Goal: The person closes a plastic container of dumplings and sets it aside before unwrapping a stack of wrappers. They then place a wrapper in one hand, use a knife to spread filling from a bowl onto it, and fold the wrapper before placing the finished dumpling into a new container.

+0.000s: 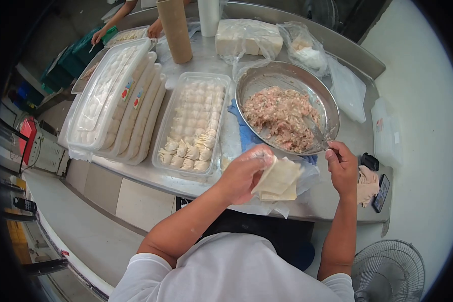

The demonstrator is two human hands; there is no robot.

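The left hand (245,173) is closed around a stack of square dough wrappers (281,177), thumb on top, and holds it just above the near edge of the steel table (131,168). Crumpled clear plastic lies under the stack and hangs over that edge. The right hand (343,168) pinches the handle of a thin metal utensil (317,132). Its tip lies in the minced filling (279,116), near the closest rim of the round metal bowl (246,85).

The bowl is tilted toward the person and rests partly on a blue cloth (245,138). Just left of the bowl stands an open clear tray (161,151) filled with rows of folded dumplings (189,151); its near rim sits close to the table edge. Further left, a leaning stack of lidded trays (110,95) overhangs the left side of the table.

Behind the bowl are a wrapped pale block (246,38), a plastic bag (304,50) and a cardboard tube (175,30), so little of the surface is bare. To the right of the right hand lie a beige cloth (367,183) and a phone (382,194), both at the table's right edge. The only open strip is between the two hands and the bowl. At the far left, another person's hands (155,29) work over another tray. A floor fan (387,269) stands below the right corner.
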